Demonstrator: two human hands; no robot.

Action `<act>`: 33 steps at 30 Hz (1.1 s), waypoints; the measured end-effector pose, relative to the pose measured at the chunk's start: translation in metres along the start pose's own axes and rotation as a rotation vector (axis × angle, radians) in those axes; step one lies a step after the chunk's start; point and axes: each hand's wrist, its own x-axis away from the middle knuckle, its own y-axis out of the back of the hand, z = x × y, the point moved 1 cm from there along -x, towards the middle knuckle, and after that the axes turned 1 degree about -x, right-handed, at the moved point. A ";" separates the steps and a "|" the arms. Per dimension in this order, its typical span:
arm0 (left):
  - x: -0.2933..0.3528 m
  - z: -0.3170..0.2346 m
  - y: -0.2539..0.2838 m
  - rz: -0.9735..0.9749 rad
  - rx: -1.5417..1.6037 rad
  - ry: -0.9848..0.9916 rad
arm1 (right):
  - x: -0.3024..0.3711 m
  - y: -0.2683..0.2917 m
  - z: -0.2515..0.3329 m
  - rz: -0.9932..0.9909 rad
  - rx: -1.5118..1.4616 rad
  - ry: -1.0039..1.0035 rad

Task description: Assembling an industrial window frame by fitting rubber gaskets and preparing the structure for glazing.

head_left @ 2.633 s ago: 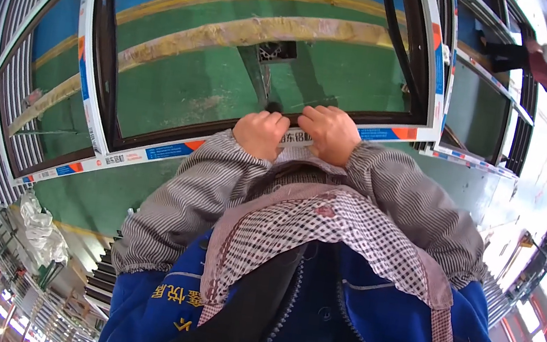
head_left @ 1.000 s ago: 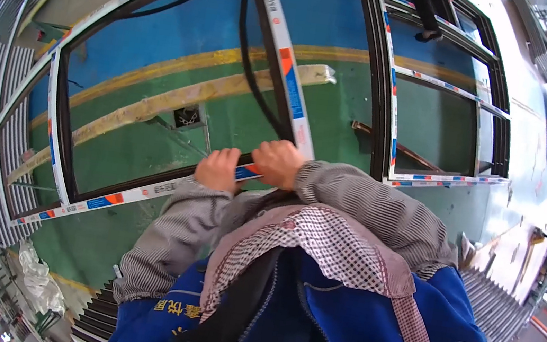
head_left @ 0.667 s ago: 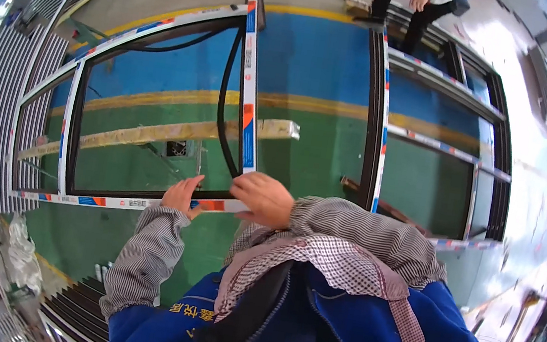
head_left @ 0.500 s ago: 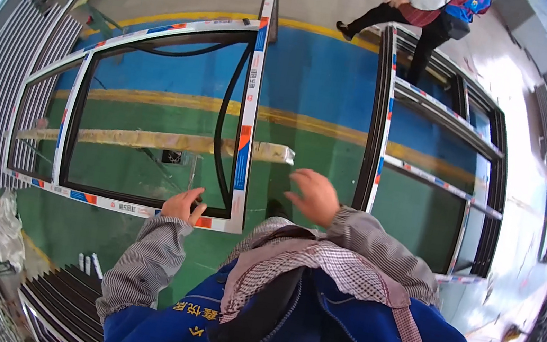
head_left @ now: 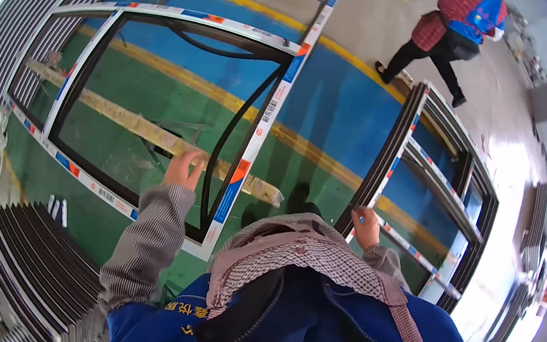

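Observation:
On my left, a window frame (head_left: 255, 137) covered in white, orange and blue film lies raised above the floor. A black rubber strip (head_left: 228, 138) hangs loose in a curve inside it. My left hand (head_left: 182, 171) hovers over this frame's opening, holding nothing, its fingers a little apart. My right hand (head_left: 367, 228) is at the near left edge of a second frame (head_left: 398, 157), fingers curled. A bit of blue shows between those fingers; whether it is film on the frame or a small item I cannot tell.
A worn support bar (head_left: 133, 123) runs beneath the left frame. Stacked dark profiles (head_left: 41, 257) stand at lower left, striped profiles (head_left: 26, 17) at far left. Beyond the right frame walks a person (head_left: 446, 38) with a blue bag.
My right hand has moved right to the second frame and curled. My left hand has lifted off the left frame's near rail. The view has turned, and the person is farther right.

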 end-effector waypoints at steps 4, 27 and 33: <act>-0.088 -0.004 -0.057 0.037 -0.070 0.105 | -0.140 0.011 0.035 0.061 0.105 0.251; -0.260 -0.086 -0.126 0.217 0.053 0.719 | -0.465 -0.033 0.266 0.627 -0.025 1.016; -0.258 -0.088 -0.136 0.206 0.063 0.763 | -0.475 -0.139 0.350 0.889 0.368 1.962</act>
